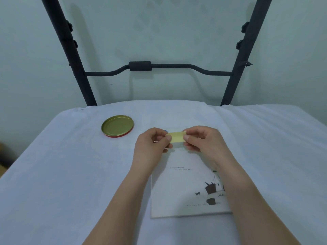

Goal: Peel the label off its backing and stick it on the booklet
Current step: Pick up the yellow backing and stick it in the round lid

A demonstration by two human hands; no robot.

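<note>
Hands first: our left hand [153,142] and right hand [200,138] meet over the far end of the booklet [185,188], and between them we hold the yellow label [176,137] by its two short ends. Each hand is closed in a pinch, thumb over the face and fingers behind, so the strip is stretched across the gap with its long axis running left to right, level with the far edge of the cover. The label sits in the air, not on the paper — the booklet lies flat on the white cloth [70,174] directly beneath and reaches back toward us, its long side pointing near to far, at right angles to the strip. Whether the backing has begun to part from the label we cannot tell from this view; the right end looks slightly lifted or folded, but the detail is too small to be sure. Both hands are equally close to the label, so either thumb could start the peel, and we judge the right corner the likelier place. Off to the left, well apart from the work, lies a round gold lid [117,125] — it plays no part.
</note>
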